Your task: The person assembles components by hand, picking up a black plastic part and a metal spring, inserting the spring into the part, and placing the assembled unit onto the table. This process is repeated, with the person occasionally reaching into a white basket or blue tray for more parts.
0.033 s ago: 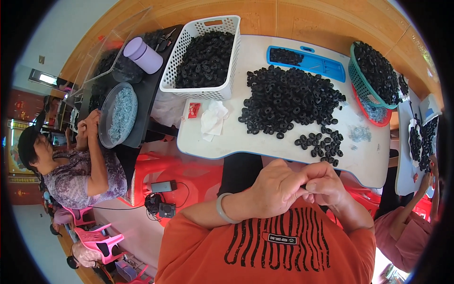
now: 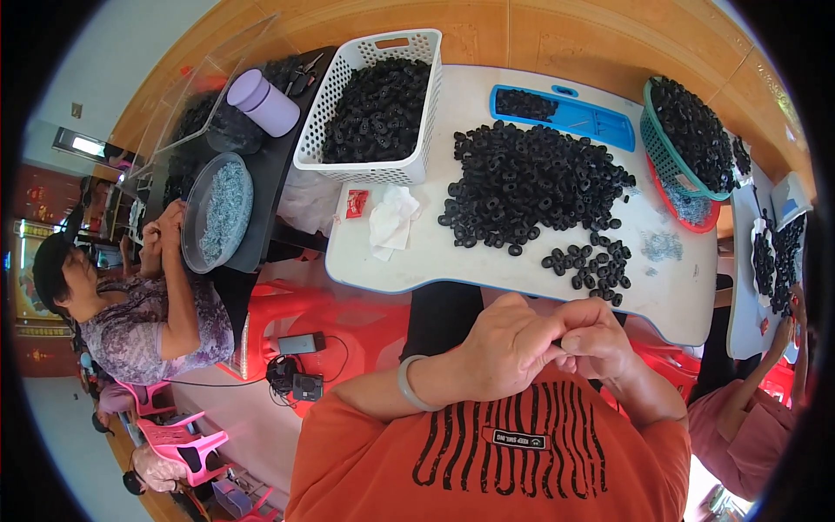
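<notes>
Purple-and-grey patterned cloth (image 2: pixel 122 332) at far left: saw it on a co-worker (image 2: pixel 179 320) with both hands (image 2: pixel 170 223) near the rim of a round, clear plastic bowl (image 2: pixel 246 240) of pale blue-grey bits (image 2: pixel 228 209). On the same dark tabletop (image 2: pixel 271 165), noted a lilac cylindrical flask (image 2: pixel 263 102). Further right, found a white perforated plastic basket (image 2: pixel 422 158) heaped with black pieces (image 2: pixel 378 109). Then made out a small red packet (image 2: pixel 357 203) and a crumpled white tissue (image 2: pixel 394 219) on a white, blue-edged table (image 2: pixel 437 248). In front of the table's near edge, saw the left hand (image 2: pixel 503 348) with a pale grey bangle (image 2: pixel 407 383) at the wrist, meeting the right hand (image 2: pixel 600 341) above an orange-red shirt (image 2: pixel 365 470) striped with wavy black lines. Found the fingertips of both pressed together on a small dark piece (image 2: pixel 557 342), mostly hidden between them; could not tell its shape. Beyond the hands, saw a broad pile of black ring-shaped pieces (image 2: pixel 531 183), with a smaller loose cluster (image 2: pixel 591 268) on its near side and a long blue plastic tray (image 2: pixel 614 132) behind. Toward the right, noted a green perforated plastic basket (image 2: pixel 657 143), also heaped with black pieces, over a red basin (image 2: pixel 709 219).
</notes>
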Demonstrator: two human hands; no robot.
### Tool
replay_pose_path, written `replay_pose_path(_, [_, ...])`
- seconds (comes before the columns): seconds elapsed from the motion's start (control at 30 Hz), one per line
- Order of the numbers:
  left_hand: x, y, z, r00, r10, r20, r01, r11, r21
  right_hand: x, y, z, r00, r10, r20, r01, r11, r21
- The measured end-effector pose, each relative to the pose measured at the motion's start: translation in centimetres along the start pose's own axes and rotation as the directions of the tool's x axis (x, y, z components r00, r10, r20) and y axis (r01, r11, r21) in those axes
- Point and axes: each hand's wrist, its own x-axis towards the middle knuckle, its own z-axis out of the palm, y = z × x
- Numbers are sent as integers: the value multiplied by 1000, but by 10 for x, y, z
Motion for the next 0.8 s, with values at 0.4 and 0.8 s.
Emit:
replay_pose_path(0.4, [-3, -10, -3, 997, -27, -67, 22, 997, -78, 9, 16, 13, 987, -158, -28, 160, 978, 137])
replay_pose_path(0.8, [29, -61, -72, 872, -114, -475, 259, 933, 250, 26, 22, 0, 986, -133, 103, 149, 975, -164])
